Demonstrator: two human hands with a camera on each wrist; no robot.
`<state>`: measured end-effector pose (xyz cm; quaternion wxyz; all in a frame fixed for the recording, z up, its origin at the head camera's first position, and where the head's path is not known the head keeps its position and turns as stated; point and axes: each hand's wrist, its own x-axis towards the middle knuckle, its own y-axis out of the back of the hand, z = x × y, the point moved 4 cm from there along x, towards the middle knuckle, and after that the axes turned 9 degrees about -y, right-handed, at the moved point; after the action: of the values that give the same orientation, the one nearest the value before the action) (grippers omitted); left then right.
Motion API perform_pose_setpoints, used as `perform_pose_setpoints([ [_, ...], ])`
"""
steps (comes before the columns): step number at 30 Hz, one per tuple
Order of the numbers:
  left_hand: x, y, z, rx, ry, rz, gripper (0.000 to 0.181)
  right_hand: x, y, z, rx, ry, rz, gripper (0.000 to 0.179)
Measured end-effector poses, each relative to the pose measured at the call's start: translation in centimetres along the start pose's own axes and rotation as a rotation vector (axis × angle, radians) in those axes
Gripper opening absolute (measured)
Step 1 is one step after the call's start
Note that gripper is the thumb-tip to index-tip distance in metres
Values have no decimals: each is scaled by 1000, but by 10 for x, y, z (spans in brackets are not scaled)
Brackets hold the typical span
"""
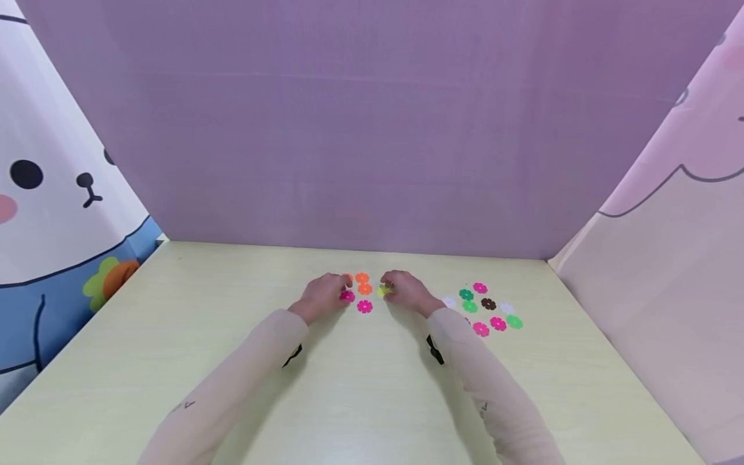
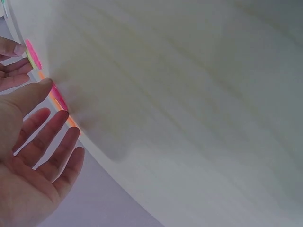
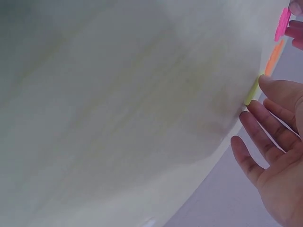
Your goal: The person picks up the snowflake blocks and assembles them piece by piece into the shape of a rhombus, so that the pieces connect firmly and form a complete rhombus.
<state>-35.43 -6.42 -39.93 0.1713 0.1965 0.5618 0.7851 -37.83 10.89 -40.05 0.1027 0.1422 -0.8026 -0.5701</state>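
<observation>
At the middle of the table, my left hand [image 1: 323,297] pinches a pink flower-shaped disc [image 1: 347,296] between thumb and fingers; the left wrist view has this pink disc [image 2: 60,98] between the thumb tip and a fingertip. Opposite it, my right hand [image 1: 409,292] pinches a yellow-green flower-shaped disc [image 1: 383,291] at its edges. The right wrist view shows that yellow-green disc [image 3: 252,92] between thumb and finger. Between the hands lie an orange disc [image 1: 364,289], another orange disc [image 1: 362,277] behind it and a pink disc [image 1: 364,307] in front. One more orange disc is partly hidden by the left fingers.
Right of the right forearm lies a loose group of flower discs: pink [image 1: 498,323], dark green [image 1: 466,294], light green [image 1: 514,321], brown [image 1: 488,303] and white [image 1: 507,308]. The sleeve partly covers some. A purple cloth [image 1: 360,142] stands along the table's [image 1: 221,278] back edge.
</observation>
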Motion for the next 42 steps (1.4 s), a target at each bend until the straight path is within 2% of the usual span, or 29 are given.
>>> perform_pose_setpoints([
  [12, 3, 3, 4, -44, -12, 2, 30, 5, -1, 0, -3, -8, 9, 32],
  [19, 3, 3, 2, -94, -1, -1, 34, 5, -1, -2, 94, 22, 8, 31],
  [28, 4, 4, -1, -190, 26, -15, 33, 2, 2, -3, 152, 47, 13, 26],
  [35, 3, 1, -4, -259, -13, 6, 29, -2, 2, -3, 186, 116, 32, 26],
  [42, 0, 2, -8, -312, -19, 35, 20, -2, 5, -2, 272, 51, 51, 27],
])
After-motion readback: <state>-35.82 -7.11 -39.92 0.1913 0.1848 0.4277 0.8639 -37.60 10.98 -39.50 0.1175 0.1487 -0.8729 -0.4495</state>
